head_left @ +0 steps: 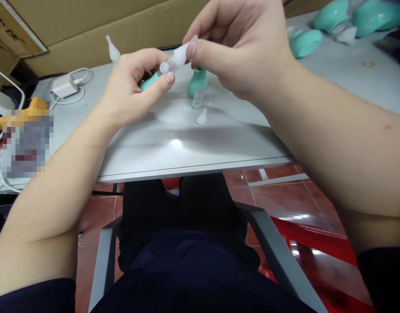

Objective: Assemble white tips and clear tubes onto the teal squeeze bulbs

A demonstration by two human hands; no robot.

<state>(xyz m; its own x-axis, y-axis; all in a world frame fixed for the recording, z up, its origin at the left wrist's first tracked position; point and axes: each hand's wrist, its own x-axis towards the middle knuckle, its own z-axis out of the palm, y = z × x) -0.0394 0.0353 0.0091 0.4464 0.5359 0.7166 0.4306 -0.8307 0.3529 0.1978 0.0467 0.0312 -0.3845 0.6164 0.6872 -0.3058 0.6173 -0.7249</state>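
My left hand point(134, 84) is closed around a teal squeeze bulb point(150, 81), which looks like part of a nasal aspirator. A clear plastic connector point(172, 65) sits by its thumb and fingertips. My right hand point(242, 52) pinches a white soft nozzle tip point(182, 53) between thumb and fingers. The tip is at the connector; how firmly they are joined I cannot tell. Beyond my hands, another teal bulb point(196, 86) stands on the table with a clear tube part point(198, 100) in front. A loose white tip point(202, 117) lies nearer to me.
Another white tip point(113, 48) stands behind my left hand. Several teal bulbs point(305, 42) are at the far right of the grey table point(147, 161). A white charger point(64, 86) with cables and a yellow object point(37, 106) lie on the left. Cardboard point(89, 17) rises behind.
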